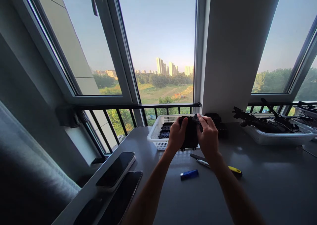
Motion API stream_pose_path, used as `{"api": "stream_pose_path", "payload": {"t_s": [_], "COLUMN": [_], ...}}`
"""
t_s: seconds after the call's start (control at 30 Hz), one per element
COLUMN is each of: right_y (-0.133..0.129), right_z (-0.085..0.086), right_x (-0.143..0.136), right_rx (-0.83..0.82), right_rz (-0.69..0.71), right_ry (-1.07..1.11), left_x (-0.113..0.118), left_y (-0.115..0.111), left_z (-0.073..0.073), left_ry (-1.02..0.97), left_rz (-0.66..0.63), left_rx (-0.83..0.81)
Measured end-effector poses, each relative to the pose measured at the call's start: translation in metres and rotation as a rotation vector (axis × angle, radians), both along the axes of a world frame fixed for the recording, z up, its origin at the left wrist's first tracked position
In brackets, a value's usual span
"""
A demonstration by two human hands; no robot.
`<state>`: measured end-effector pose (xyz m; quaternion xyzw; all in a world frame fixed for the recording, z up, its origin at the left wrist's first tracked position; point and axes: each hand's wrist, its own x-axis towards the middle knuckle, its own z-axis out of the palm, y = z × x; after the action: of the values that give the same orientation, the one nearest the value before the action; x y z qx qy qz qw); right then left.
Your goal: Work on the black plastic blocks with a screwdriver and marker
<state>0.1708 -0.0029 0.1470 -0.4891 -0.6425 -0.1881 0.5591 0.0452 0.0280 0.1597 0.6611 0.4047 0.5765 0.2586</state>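
Observation:
A flat black plastic part (pixel 190 135), roughly rectangular with small tabs along its lower edge, is held up above the table. My left hand (pixel 177 134) grips its left side, with the thumb over the front face. At its upper right corner, my right hand (pixel 208 132) is closed on a small dark piece (pixel 196 118) that I cannot make out; it touches or overlaps the part. Just behind my hands stands a white plastic basket (pixel 155 137) with several black ribbed parts (pixel 165 130) in it.
On the grey table (pixel 173 198) lie a blue lighter (pixel 189 174), a white pen-like tool (pixel 203 163), a dark flat strip (pixel 196 157) and a yellow-and-black handle (pixel 235 171). Phones (pixel 116 168) lie at left. A bin (pixel 274 137) of black parts stands at right.

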Motion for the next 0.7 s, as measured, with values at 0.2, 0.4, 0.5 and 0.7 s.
{"api": "stream_pose_path", "payload": {"t_s": [0.2, 0.4, 0.5, 0.7], "right_y": [0.006, 0.003, 0.001, 0.002], "right_z": [-0.007, -0.003, 0.000, 0.002], "right_x": [0.000, 0.005, 0.004, 0.006], "right_rx": [0.062, 0.132, 0.088, -0.038], "right_rz": [0.002, 0.026, 0.055, 0.097], "right_ry": [0.022, 0.094, 0.088, 0.029], "left_x": [0.002, 0.000, 0.001, 0.004], "left_y": [0.002, 0.008, 0.005, -0.005], "left_z": [-0.003, -0.007, -0.004, 0.002], "left_ry": [-0.063, -0.119, -0.086, 0.005], "left_rz": [-0.023, -0.046, -0.030, -0.005], "left_rx": [-0.026, -0.037, -0.035, -0.012]}}
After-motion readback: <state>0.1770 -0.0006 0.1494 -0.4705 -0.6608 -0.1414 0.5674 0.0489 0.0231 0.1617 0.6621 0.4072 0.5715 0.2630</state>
